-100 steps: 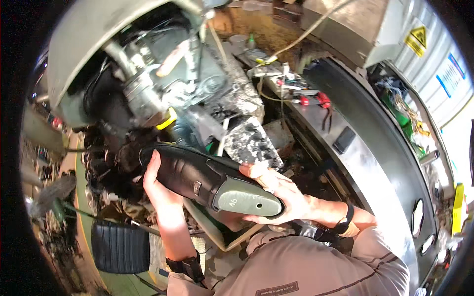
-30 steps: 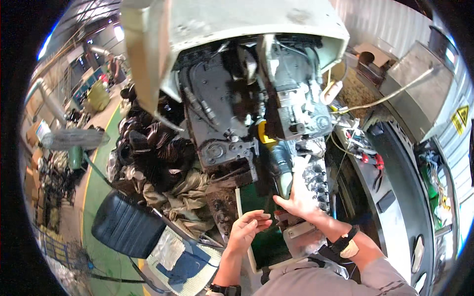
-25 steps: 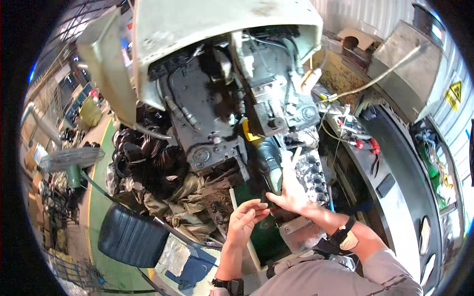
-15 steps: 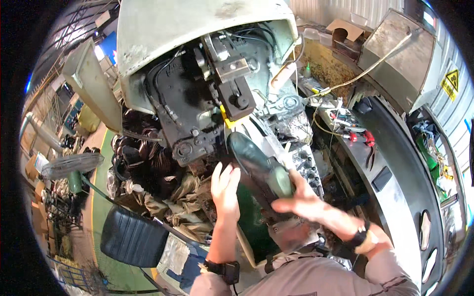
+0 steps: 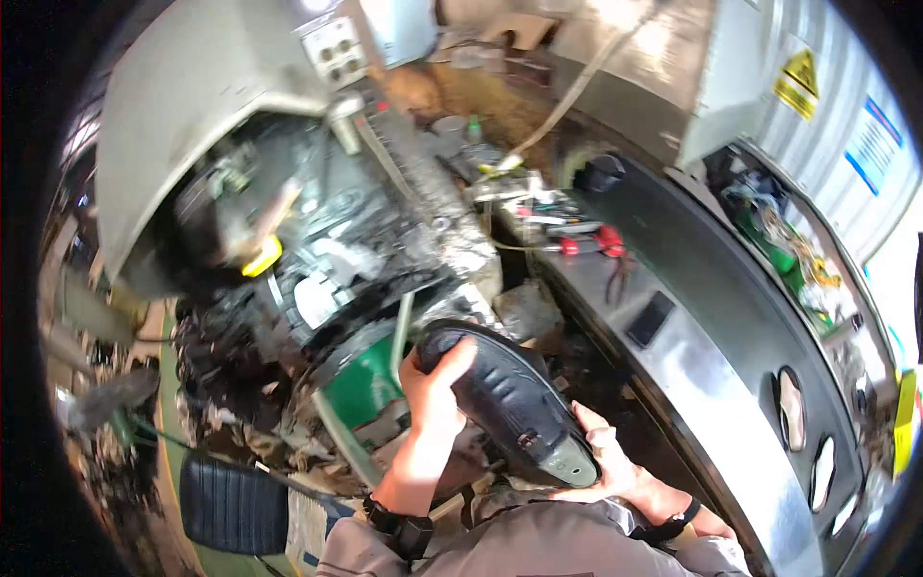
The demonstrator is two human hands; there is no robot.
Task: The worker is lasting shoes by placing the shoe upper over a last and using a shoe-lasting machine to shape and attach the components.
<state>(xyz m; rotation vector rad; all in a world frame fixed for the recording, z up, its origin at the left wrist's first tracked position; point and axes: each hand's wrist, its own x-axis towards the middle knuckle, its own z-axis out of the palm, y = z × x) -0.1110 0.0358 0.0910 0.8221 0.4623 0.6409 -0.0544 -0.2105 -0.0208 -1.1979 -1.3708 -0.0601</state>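
Between my hands is a black shoe upper [image 5: 505, 399], stretched over a green last whose end shows at the lower right. It lies tilted in front of my body, its wrinkled, ridged face toward me. My left hand [image 5: 435, 389] grips the upper left end, thumb lying across the black surface. My right hand [image 5: 608, 464] is closed round the green end, with some fingers hidden underneath. Left of the shoe upper stands a machine [image 5: 221, 72] with a pale hood, dark metal parts and a yellow piece [image 5: 261, 257]; it is blurred.
On my right runs a metal bench edge [image 5: 711, 389] with a phone [image 5: 651, 320] and red-handled tools [image 5: 606, 242]. Beyond lies a black belt [image 5: 692, 250] carrying pale sole-shaped pieces [image 5: 791, 409]. A black padded seat [image 5: 234, 505] stands at lower left, and a green bin [image 5: 358, 394] beside my left arm.
The shoe upper has come away from the machine toward my body and turned over. My left hand, open beside it before, now grips one end. The view has swung right.
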